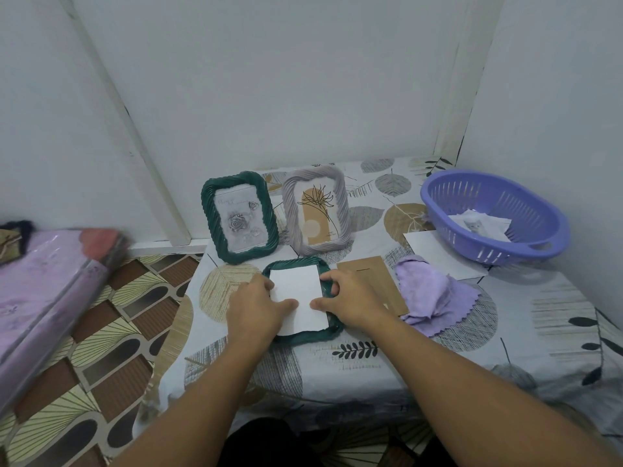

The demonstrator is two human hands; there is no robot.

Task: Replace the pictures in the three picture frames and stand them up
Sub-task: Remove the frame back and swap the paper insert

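Observation:
A dark green frame [303,337] lies face down on the table in front of me, with a white picture sheet [296,288] blank side up on its back. My left hand [256,308] rests over the frame's left rim, its thumb pressing the sheet. My right hand [350,298] has its fingers curled over the right rim and its thumb on the sheet. Behind them a second green frame [236,256] with a rose picture and a grey frame [342,203] with a line-drawn flower stand upright by the wall.
A brown backing board [371,278] lies right of the flat frame, partly under a purple cloth [428,294]. A purple basket [438,183] at the back right holds a picture [478,225], with a white sheet [438,254] beside it. A pink wrapped bundle [50,281] lies on the floor at left.

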